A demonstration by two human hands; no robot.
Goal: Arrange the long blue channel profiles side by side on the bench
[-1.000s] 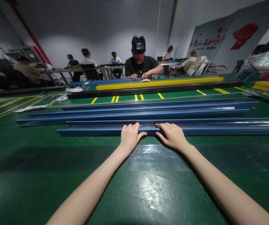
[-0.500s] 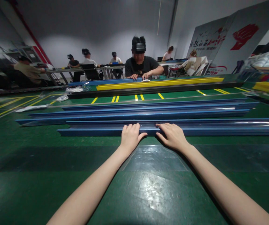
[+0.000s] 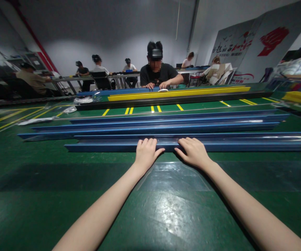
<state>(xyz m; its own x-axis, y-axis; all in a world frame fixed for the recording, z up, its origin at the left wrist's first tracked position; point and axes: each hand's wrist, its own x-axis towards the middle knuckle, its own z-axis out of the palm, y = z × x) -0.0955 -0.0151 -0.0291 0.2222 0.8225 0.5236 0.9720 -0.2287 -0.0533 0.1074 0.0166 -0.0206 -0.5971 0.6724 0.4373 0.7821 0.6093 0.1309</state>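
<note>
A long blue channel strip [image 3: 108, 147] lies across the green table surface [image 3: 150, 216]. My left hand [image 3: 146, 151] grips its near wall, fingers over the top edge and thumb on the front face. To the right, my right hand [image 3: 193, 150] holds the same wall in the same way, with a short gap between the two thumbs. Clear film shows inside the channel between my hands. A flat transparent sheet [image 3: 176, 176] rests on the table under my forearms.
Several more blue strips [image 3: 153, 127] lie just beyond. Farther off are a black strip [image 3: 166, 100], a yellow strip [image 3: 182, 93] and crumpled plastic [image 3: 83, 100]. A person [image 3: 157, 71] sits opposite with both hands on a blue strip; others sit behind.
The fingers of my right hand have drawn in slightly, the index finger no longer reaching as far left. My left hand has stayed in place.
</note>
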